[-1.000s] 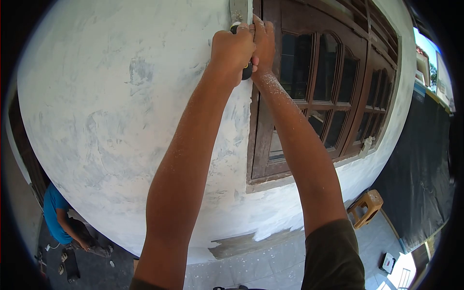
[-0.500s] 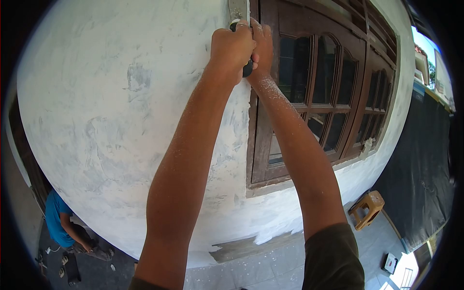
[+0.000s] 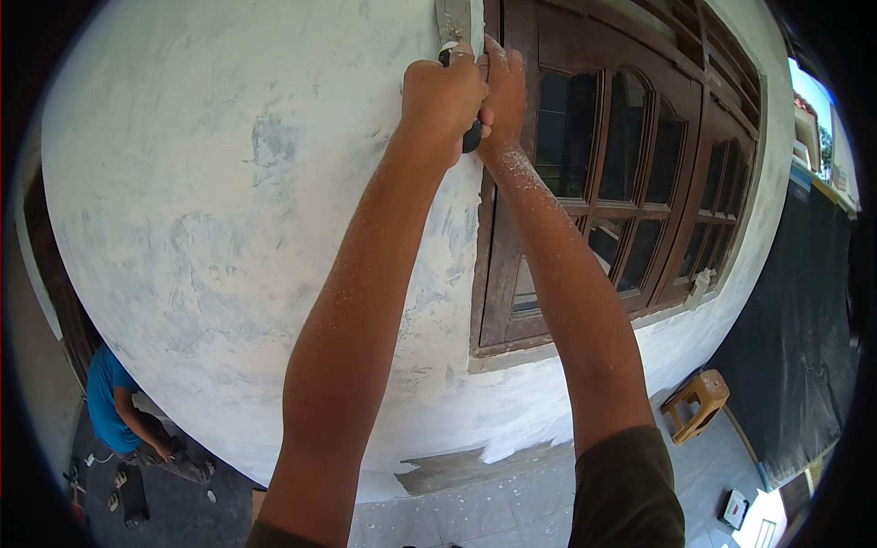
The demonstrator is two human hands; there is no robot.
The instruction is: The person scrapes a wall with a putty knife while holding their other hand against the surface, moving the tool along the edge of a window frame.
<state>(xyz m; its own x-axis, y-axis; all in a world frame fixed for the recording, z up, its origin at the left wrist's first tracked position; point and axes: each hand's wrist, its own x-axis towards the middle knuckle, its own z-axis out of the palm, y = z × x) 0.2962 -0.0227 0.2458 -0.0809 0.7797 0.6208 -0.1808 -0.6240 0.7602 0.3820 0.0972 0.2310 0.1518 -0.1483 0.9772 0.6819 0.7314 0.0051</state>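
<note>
High on the wall, my left hand (image 3: 438, 99) is closed around the black handle (image 3: 472, 138) of a scraper. Its flat metal blade (image 3: 454, 20) points upward against the white wall, beside the window frame. My right hand (image 3: 505, 91) presses close on the right side of the handle, fingers together and pointing up; its thumb side is partly hidden behind my left hand. Pale dust speckles both forearms and the right fingers. The wall (image 3: 228, 237) has a patchy white coat with grey smears.
A brown wooden window (image 3: 493, 265) with glass panes is right of my hands. A person in a blue shirt (image 3: 108, 402) is low at the left. A tan plastic stool (image 3: 699, 402) stands on the tiled floor (image 3: 475, 516) by a black sheet (image 3: 786, 320).
The view has shifted slightly, so the wall and window sit a little farther right and lower. Both hands keep nearly the same place and hold on the scraper.
</note>
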